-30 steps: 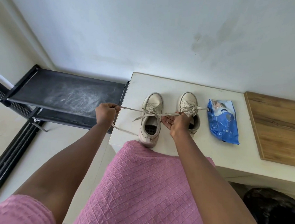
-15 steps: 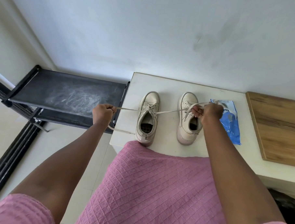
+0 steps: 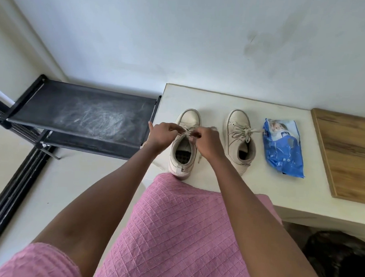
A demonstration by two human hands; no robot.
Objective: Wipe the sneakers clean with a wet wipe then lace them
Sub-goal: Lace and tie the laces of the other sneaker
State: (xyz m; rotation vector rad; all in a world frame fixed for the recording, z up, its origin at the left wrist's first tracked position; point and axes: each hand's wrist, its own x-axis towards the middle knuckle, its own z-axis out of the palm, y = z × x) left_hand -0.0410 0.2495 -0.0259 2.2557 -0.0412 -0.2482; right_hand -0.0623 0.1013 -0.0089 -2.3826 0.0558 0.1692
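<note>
Two cream sneakers stand side by side on a white table point(image 3: 217, 186), toes toward the wall. Over the tongue of the left sneaker point(image 3: 183, 157) my left hand point(image 3: 161, 136) and my right hand point(image 3: 208, 142) are close together, each pinching a part of its cream lace point(image 3: 188, 132). A lace end hangs down the shoe's right side. The right sneaker point(image 3: 239, 140) stands free with its lace tied in a bow. A blue wet wipe pack point(image 3: 282, 151) lies flat to the right of it.
A black fabric shoe rack point(image 3: 82, 115) stands left of the table, touching its edge. A wooden board point(image 3: 348, 154) covers the table's right part. A dark bag point(image 3: 339, 260) sits on the floor at lower right. My pink dress fills the foreground.
My hands held the lace stretched wide, left hand past the table edge and right hand over the right sneaker. Both have come together above the left sneaker's tongue.
</note>
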